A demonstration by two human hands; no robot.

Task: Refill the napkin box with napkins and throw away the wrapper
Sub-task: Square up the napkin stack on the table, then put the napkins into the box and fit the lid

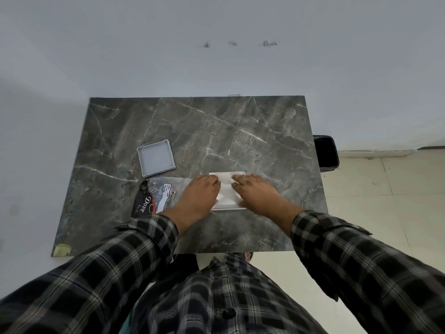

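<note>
Both the left hand [201,192] and right hand [252,192] lie flat, fingers spread, pressing napkins [226,189] into the box [227,173]. The wrapper [157,195] lies just left; a brushing sleeve could sweep it off the table [216,131].

Sitting on the desk [240,121] are one napkin box [227,191], one separate lid [156,157] and one wrapper [156,196]; two hands are showing, and one black bin [327,150] is standing beside the desk's right edge.

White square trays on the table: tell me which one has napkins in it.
The tray under both hands, near the table's front edge; white napkins fill it. The other tray, farther left, is empty.
</note>
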